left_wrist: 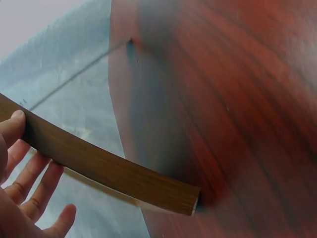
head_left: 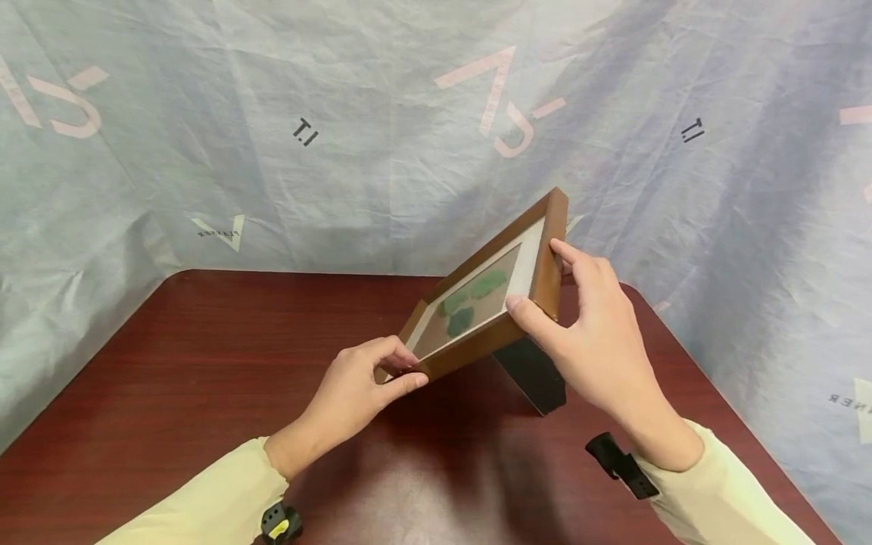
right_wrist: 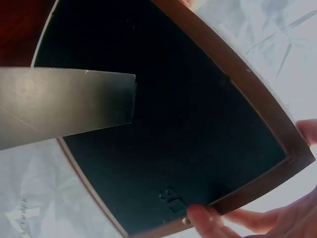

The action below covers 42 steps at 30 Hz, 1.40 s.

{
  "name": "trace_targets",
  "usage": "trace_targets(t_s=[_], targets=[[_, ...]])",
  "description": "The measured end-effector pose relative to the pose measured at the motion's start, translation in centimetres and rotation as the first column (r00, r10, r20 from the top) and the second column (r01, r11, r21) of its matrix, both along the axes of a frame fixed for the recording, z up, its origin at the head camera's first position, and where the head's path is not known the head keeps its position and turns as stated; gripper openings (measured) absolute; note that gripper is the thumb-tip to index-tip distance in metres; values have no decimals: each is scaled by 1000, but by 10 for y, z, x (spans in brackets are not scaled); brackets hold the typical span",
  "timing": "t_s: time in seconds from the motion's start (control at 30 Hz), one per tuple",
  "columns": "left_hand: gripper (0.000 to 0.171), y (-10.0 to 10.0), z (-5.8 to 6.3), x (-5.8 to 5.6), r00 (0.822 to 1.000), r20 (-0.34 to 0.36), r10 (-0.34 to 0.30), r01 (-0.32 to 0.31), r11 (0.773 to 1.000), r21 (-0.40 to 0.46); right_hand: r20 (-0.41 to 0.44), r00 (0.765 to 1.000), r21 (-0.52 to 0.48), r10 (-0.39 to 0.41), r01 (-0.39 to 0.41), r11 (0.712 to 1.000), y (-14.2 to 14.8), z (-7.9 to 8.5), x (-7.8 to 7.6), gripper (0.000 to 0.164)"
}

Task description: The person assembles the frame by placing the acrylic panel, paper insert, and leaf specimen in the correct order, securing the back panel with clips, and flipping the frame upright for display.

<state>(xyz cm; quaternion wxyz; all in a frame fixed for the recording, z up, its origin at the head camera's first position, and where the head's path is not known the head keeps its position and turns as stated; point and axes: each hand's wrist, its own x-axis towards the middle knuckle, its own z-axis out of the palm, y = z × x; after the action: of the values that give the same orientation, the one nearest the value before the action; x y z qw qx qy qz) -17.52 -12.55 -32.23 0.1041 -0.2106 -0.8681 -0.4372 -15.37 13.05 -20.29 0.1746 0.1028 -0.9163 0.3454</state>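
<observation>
Both hands hold a brown wooden picture frame (head_left: 470, 354), tilted over the table with its right end higher. Inside its pale mat is a print (head_left: 470, 303) with green rounded shapes. My left hand (head_left: 354, 390) pinches the lower left corner between thumb and fingers. The right hand (head_left: 602, 341) grips the right side, its thumb on the front and fingertips (right_wrist: 200, 218) reaching the dark back panel (right_wrist: 198, 114). From the back a dark stand leg (head_left: 531, 375) sticks out, folded open. Whether the leg touches the table cannot be told.
A dark red wood-grain table (head_left: 238, 341) lies beneath, with rounded far corners. Grey-white printed cloth (head_left: 381, 189) hangs behind and along both sides. Black straps (head_left: 623, 465) sit at the wrists, by the pale yellow sleeves (head_left: 211, 492).
</observation>
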Motion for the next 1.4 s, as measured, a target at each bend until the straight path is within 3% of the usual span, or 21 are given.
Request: trace_targets(t_s=[0.2,0.47,0.53,0.63,0.77,0.93,1.07,1.23,1.4], targets=[[13,13,2,7,999,-40,-1,-1,999,-39,-41,993,-38,110,-111,993,22,-1,-11,60],[13,27,1,11,997,-49,-55,51,996,-69,103,959,-216,263,-236,947,46,0,-33,58],[14,28,1,12,997,-56,-58,54,996,-70,121,960,-229,251,-219,948,47,-2,-31,61],[14,26,0,13,997,-54,-53,50,997,-62,103,981,-197,164,-142,970,41,-8,-22,71],[12,22,-1,14,998,-34,-59,57,998,-41,-20,999,-147,32,-35,989,28,-19,-12,77],[10,18,-4,13,996,-10,-85,85,996,-16,-149,989,-211,4,-35,977,19,-27,-11,68],[6,10,-6,8,997,20,-70,70,997,19,-173,984,-320,36,-91,943,19,-30,-16,64],[10,-5,-7,-9,998,44,46,-48,998,51,-169,980,-500,109,-180,847,28,-32,-28,60],[17,-23,-9,-32,986,86,145,-150,987,53,-147,970,-535,195,-244,809,46,-31,-42,58]])
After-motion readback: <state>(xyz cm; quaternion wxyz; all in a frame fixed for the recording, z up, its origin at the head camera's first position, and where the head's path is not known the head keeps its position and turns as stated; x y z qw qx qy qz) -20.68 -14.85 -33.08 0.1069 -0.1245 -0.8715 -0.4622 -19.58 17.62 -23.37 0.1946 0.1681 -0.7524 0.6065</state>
